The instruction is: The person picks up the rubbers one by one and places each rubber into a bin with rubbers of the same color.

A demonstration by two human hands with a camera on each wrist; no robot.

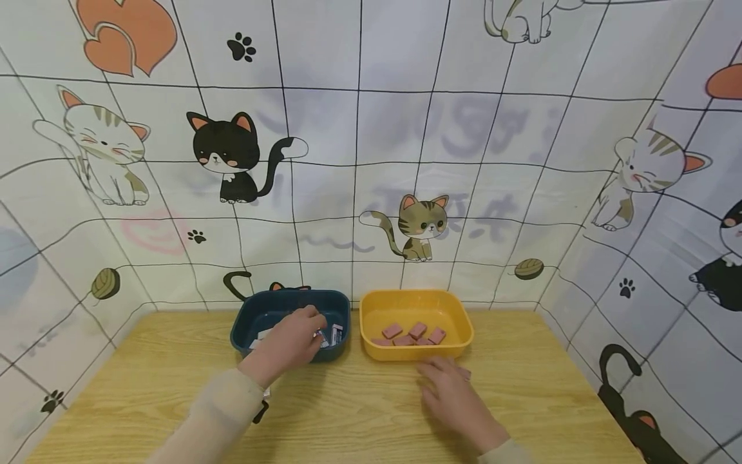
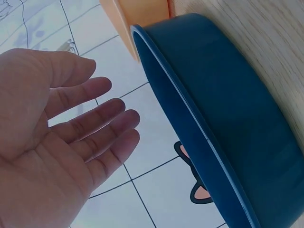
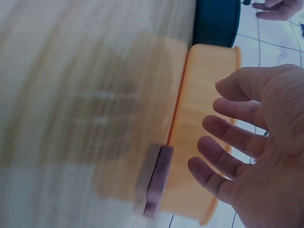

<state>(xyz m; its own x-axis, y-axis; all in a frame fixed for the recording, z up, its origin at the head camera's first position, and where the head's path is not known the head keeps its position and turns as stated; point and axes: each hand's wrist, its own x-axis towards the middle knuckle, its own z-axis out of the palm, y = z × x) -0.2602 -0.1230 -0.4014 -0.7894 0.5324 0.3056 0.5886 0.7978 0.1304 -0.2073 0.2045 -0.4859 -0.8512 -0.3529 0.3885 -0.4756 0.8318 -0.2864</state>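
My left hand (image 1: pixel 292 338) reaches over the dark blue bin (image 1: pixel 243 322), which holds small white and blue pieces (image 1: pixel 337 334). In the left wrist view its fingers (image 2: pixel 107 116) are spread and slightly bent, with nothing in the palm. In front of the yellow bin (image 1: pixel 417 300), my right hand (image 1: pixel 455 399) hovers low over the table. The right wrist view shows its fingers (image 3: pixel 228 137) loose and holding nothing. A pink block (image 3: pixel 159 178) lies on the table by the yellow bin, partly hidden behind this hand in the head view. Several similar pink blocks (image 1: pixel 417 330) lie inside the yellow bin.
Both bins stand side by side at the back of the wooden table (image 1: pixel 359 412), close to a cat-print sheet (image 1: pixel 324 193). Under my left forearm, a small white piece (image 1: pixel 266 392) and a dark object (image 1: pixel 260 412) show partly.
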